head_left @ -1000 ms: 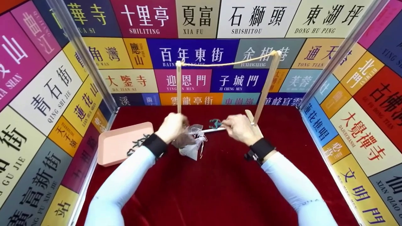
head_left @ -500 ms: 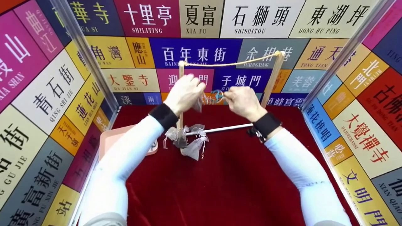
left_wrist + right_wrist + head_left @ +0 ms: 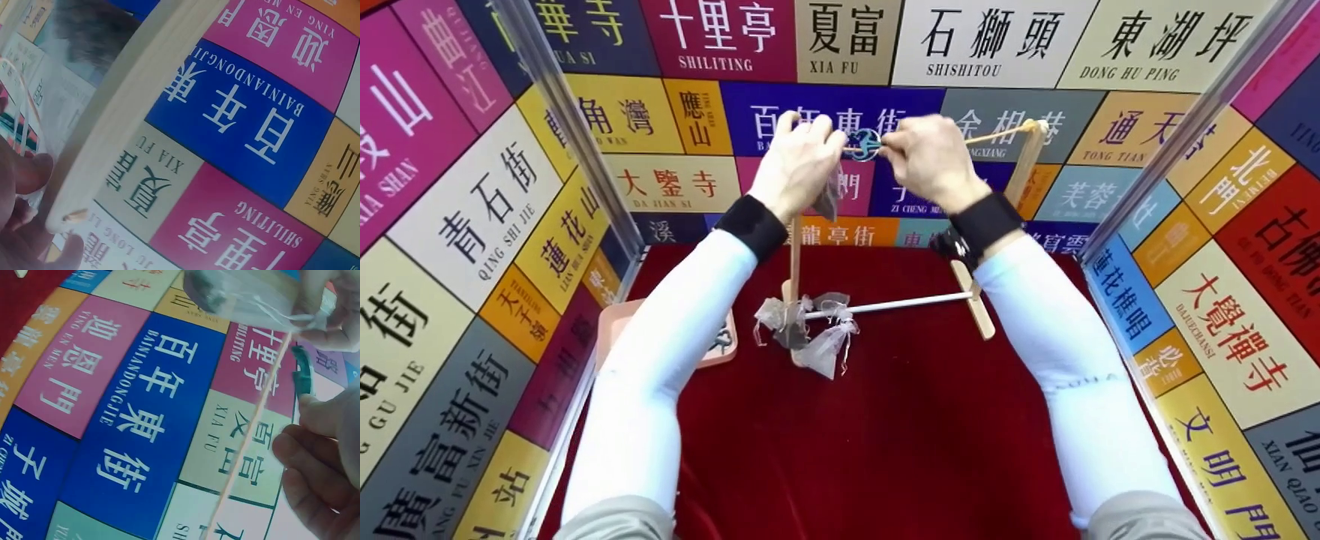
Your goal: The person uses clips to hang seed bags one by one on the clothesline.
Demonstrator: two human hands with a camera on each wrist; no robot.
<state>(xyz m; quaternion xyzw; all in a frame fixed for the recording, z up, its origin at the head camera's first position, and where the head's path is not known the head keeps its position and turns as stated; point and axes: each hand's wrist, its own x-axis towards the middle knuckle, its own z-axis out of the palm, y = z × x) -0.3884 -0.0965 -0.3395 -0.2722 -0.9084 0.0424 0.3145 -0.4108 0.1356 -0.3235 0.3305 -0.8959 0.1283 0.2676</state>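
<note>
My left hand (image 3: pixel 801 161) is raised beside the top of the left wooden post (image 3: pixel 795 259). It pinches a sheer drawstring bag (image 3: pixel 827 198) with dark contents; the right wrist view shows the gathered neck of this bag (image 3: pixel 247 304) between finger and thumb. Close by on the right, my right hand (image 3: pixel 934 161) pinches a small teal clip-like piece (image 3: pixel 864 144), rounded with curved arms. In the right wrist view the teal piece (image 3: pixel 304 371) sits beside the thin cord (image 3: pixel 247 433). Whether it grips the cord cannot be told.
The cord runs to the right post (image 3: pixel 1026 169). A white rod (image 3: pixel 911 304) joins the posts low down. Several sheer bags (image 3: pixel 825 351) lie at the left post's foot. A pink tray (image 3: pixel 611 326) with dark pieces is partly behind the left arm. Printed panels (image 3: pixel 840 232) wall three sides.
Both hands have risen from the rod at table level to the cord, carrying a sheer bag and the teal piece. The other bags stay at the left post's foot.
</note>
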